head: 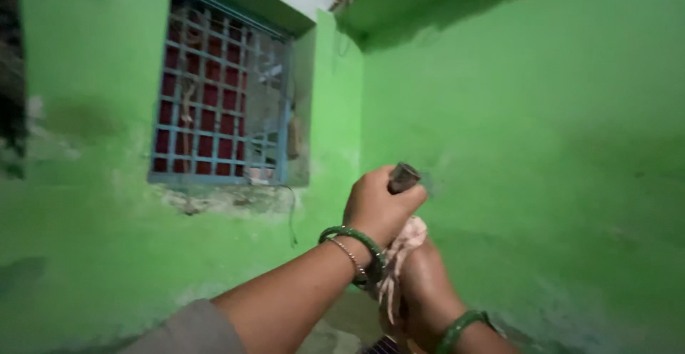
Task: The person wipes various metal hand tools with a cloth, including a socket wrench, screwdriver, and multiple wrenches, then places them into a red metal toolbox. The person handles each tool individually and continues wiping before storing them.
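A person stood in the corner of a room with bright green walls (542, 147), both bare forearms raised in front of the head camera. The left hand (378, 208) was closed in a fist around a dark, cylinder-shaped handle (404, 177), whose blunt end stuck up just above the curled fingers (412, 198); what the handle belonged to could not be told. Green bangles (357, 241) and a thin metal bracelet circled that wrist. Directly below the left fist, the right hand (422, 275) was partly hidden behind it, so whether its fingers were open or closed could not be told. A pale pink, frayed cloth (404, 250) was bunched between the two hands, touching the underside of the left fist and trailing down over the right hand, with loose strips hanging beside the left wrist. A green bangle (464, 325) also sat on the right wrist. Well beyond the fingers, up and to the left, a window with a blue metal grille (221, 90) was set into the wall, dark red showing behind it.
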